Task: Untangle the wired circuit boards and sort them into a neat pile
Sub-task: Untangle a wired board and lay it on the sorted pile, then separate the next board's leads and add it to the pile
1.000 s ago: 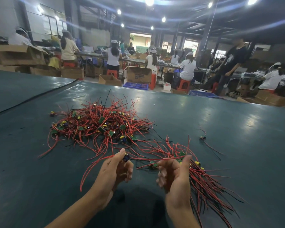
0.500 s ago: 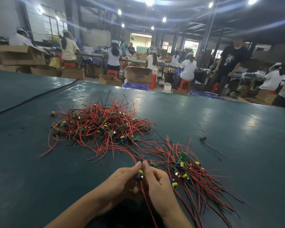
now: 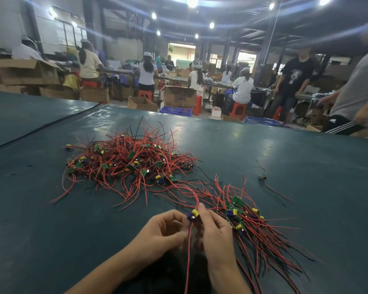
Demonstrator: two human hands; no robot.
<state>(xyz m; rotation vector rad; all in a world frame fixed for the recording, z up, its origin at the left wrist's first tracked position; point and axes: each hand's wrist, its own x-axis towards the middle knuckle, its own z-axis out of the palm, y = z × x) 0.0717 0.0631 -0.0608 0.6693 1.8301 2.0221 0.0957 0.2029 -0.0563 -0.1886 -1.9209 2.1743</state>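
A tangled heap of small green circuit boards with red and black wires lies in the middle of the dark green table. To its right, a sorted bundle has its boards together and its wires trailing toward me. Both hands meet in front of the bundle. My left hand and my right hand pinch one small board with a yellow capacitor. Its red wire hangs down between my wrists, and another red wire arcs from it up toward the heap.
One stray wired board lies alone at the right. Beyond the table's far edge are cardboard boxes, blue crates, red stools and several seated workers. A person in grey stands near the right edge.
A second ago my hands were apart, stretching a wire between them. They have come together on the one small board, and its wire now hangs down. A person in grey has entered at right.
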